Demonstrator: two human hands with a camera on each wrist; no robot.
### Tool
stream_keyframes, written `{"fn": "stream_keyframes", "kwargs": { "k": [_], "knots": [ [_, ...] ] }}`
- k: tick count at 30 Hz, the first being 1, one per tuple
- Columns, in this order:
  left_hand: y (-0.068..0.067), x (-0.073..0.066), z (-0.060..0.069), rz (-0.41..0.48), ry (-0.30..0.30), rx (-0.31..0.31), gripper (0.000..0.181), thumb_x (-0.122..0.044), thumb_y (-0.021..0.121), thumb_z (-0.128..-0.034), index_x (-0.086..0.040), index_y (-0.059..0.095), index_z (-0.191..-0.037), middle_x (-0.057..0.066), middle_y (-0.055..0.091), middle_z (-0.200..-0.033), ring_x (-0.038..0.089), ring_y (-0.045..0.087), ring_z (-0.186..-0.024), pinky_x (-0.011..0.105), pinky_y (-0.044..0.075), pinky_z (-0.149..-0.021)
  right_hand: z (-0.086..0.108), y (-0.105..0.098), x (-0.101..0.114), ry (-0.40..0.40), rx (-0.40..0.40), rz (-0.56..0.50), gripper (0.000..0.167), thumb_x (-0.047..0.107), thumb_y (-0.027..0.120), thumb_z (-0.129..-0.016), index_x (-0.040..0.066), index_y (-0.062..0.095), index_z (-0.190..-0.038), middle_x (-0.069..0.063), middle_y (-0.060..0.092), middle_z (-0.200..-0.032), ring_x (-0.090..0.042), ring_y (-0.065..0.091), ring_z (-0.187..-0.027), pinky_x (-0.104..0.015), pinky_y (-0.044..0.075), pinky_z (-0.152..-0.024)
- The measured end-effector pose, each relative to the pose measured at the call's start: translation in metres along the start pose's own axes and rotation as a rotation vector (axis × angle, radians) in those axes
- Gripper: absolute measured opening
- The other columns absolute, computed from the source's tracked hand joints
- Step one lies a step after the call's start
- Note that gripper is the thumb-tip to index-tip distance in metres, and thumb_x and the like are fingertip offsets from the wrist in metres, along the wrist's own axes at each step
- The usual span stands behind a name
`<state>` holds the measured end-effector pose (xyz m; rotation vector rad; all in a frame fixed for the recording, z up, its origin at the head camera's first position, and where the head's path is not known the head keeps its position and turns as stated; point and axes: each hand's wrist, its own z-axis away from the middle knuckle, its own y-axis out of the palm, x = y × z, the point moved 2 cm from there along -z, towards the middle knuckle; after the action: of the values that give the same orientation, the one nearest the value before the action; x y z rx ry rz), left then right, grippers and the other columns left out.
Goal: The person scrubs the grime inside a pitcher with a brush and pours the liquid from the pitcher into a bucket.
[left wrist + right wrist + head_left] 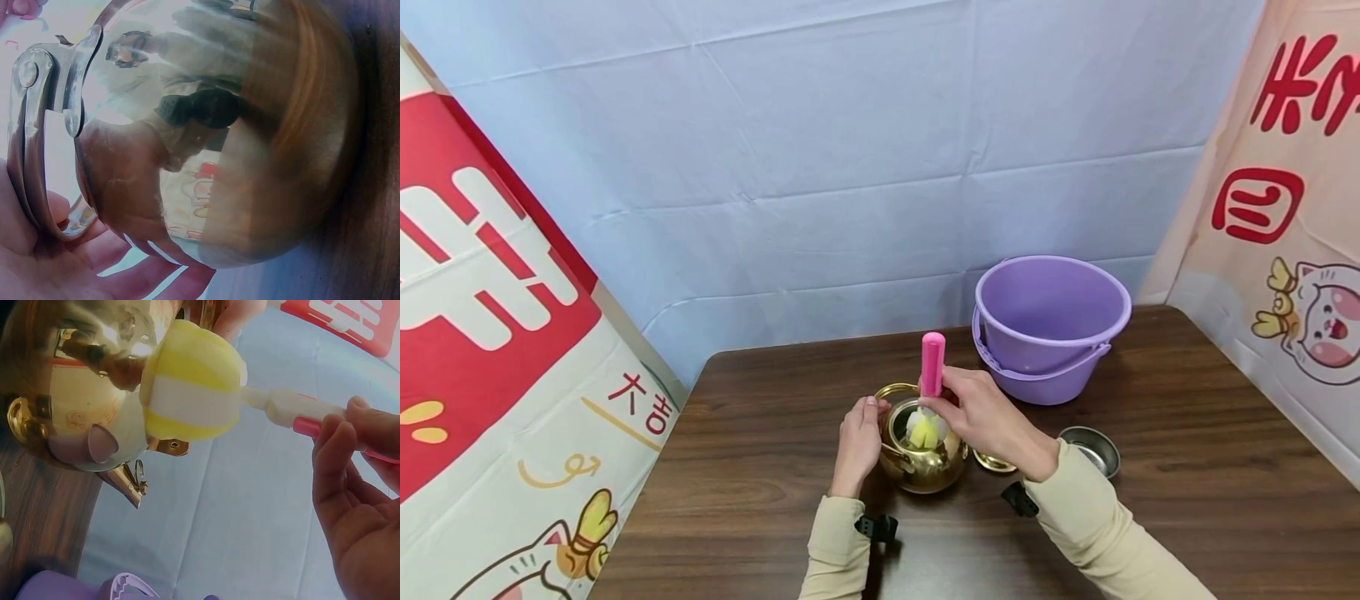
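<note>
A shiny gold-coloured kettle [925,475] stands on the table, its mouth uncovered. My left hand [859,437] grips its hoop handle [31,144] at the left side, with several fingers against the kettle's round body [237,187]. My right hand [988,417] pinches the pink handle [933,362] of a sponge bottle brush between thumb and fingers. The brush's yellow-and-white sponge head [194,384] is at the kettle's mouth, and the right wrist view shows most of it outside. A short spout [125,484] with a small ring points away from me.
A purple bucket [1052,333] with its handle hanging down stands at the back right. A round metal bowl [1092,450] sits right of my right wrist. Partly under that hand lies a gold lid [995,462]. Printed cloths [497,333] hang around the wooden table [737,500].
</note>
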<state>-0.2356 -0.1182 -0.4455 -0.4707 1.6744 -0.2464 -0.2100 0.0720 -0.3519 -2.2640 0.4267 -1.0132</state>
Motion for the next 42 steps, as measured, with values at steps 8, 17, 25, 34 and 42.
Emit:
{"fn": "stream_keyframes", "kwargs": {
  "k": [8, 17, 25, 34, 42],
  "knots": [
    [-0.001, -0.002, 0.0, -0.016, 0.034, 0.013, 0.04, -0.019, 0.033, -0.1053, 0.001, 0.067, -0.107, 0.015, 0.072, -0.109, 0.03, 0.066, -0.107, 0.046, 0.048, -0.096, 0.002, 0.0, -0.003, -0.032, -0.023, 0.0, 0.009, 0.013, 0.071, -0.087, 0.011, 0.066, -0.094, 0.001, 0.07, -0.092, -0.007, 0.063, -0.078, -0.024, 0.053, -0.067],
    [-0.002, -0.002, 0.0, -0.035, 0.052, 0.024, 0.039, -0.018, 0.033, -0.1048, 0.002, 0.066, -0.11, 0.016, 0.072, -0.108, 0.031, 0.066, -0.108, 0.046, 0.049, -0.096, 0.003, 0.001, -0.008, -0.035, -0.072, 0.0, 0.009, 0.013, 0.071, -0.087, 0.012, 0.066, -0.095, 0.002, 0.069, -0.091, -0.006, 0.061, -0.075, -0.022, 0.051, -0.065],
    [-0.003, -0.001, -0.001, -0.059, 0.044, 0.031, 0.039, -0.019, 0.034, -0.1049, 0.002, 0.066, -0.114, 0.015, 0.072, -0.108, 0.031, 0.066, -0.108, 0.046, 0.049, -0.096, 0.002, 0.006, -0.013, -0.067, -0.11, -0.001, 0.012, 0.012, 0.072, -0.086, 0.011, 0.067, -0.097, 0.002, 0.07, -0.091, -0.007, 0.064, -0.079, -0.024, 0.052, -0.068],
    [-0.002, 0.001, 0.0, -0.072, 0.03, 0.034, 0.039, -0.02, 0.034, -0.1048, -0.001, 0.067, -0.114, 0.014, 0.073, -0.109, 0.031, 0.064, -0.113, 0.046, 0.047, -0.098, 0.0, 0.012, -0.014, -0.066, -0.142, -0.005, 0.012, 0.012, 0.072, -0.086, 0.009, 0.067, -0.096, 0.001, 0.07, -0.09, -0.01, 0.065, -0.08, -0.026, 0.053, -0.068],
    [-0.002, -0.001, 0.0, -0.054, 0.029, 0.033, 0.039, -0.02, 0.033, -0.105, 0.002, 0.065, -0.114, 0.015, 0.072, -0.109, 0.032, 0.064, -0.112, 0.047, 0.048, -0.096, -0.003, 0.016, -0.014, -0.064, -0.163, -0.004, 0.012, 0.011, 0.072, -0.085, 0.01, 0.067, -0.095, 0.001, 0.07, -0.088, -0.007, 0.061, -0.074, -0.024, 0.051, -0.064]
  ]
}}
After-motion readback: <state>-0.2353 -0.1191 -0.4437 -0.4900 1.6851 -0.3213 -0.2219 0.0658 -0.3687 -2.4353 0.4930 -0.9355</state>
